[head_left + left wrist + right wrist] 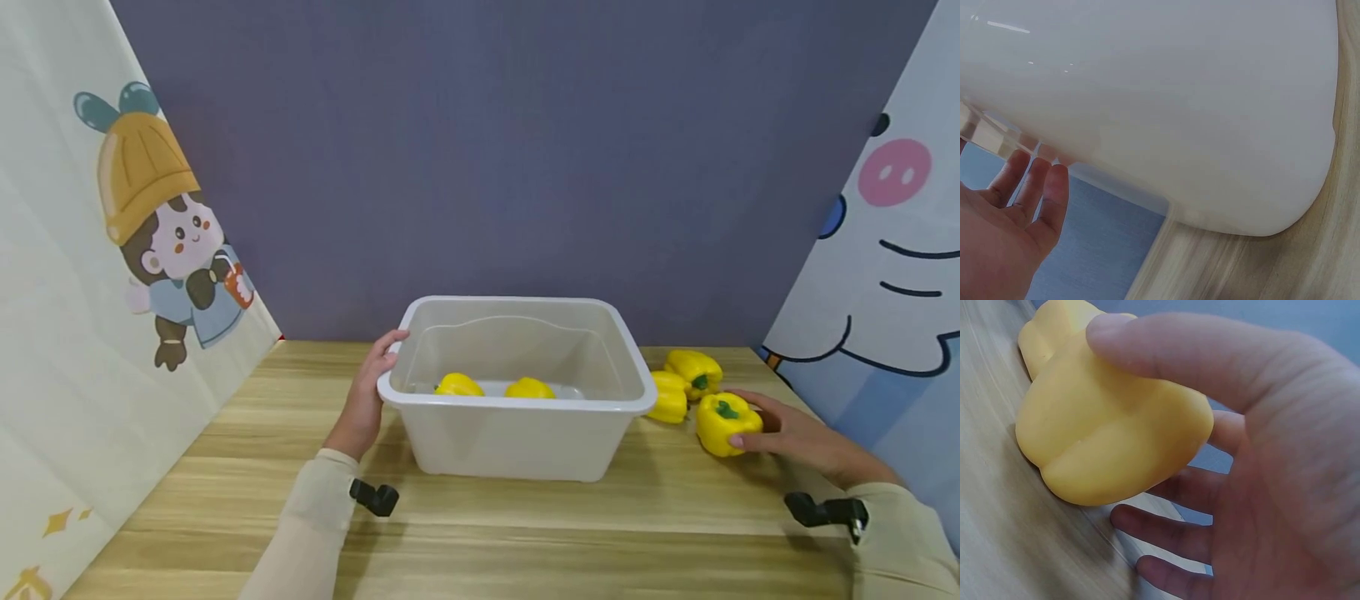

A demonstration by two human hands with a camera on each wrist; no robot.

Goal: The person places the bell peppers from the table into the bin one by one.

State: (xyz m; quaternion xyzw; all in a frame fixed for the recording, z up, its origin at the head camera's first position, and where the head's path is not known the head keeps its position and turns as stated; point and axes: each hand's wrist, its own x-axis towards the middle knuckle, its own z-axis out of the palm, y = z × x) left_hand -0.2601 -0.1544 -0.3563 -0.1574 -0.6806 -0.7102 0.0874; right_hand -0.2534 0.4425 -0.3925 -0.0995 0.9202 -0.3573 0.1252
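A light-grey plastic storage bin (517, 437) stands on the table, with two yellow bell peppers, one on the left (459, 385) and one on the right (529, 388), partly hidden behind its front rim. My left hand (367, 400) holds the bin's left rim; the left wrist view shows its fingertips (1055, 181) right at the edge. To the right of the bin, my right hand (802, 437) grips another yellow bell pepper (717, 429) with a green stem. Its thumb (1116, 340) presses the near side, with other fingers around behind.
Two more yellow bell peppers, one at the back (692, 371) and one nearer the bin (667, 398), lie between the bin and my right hand. A dark grey-blue panel (510, 167) rises behind the wooden table (465, 533). Printed cloths flank both sides.
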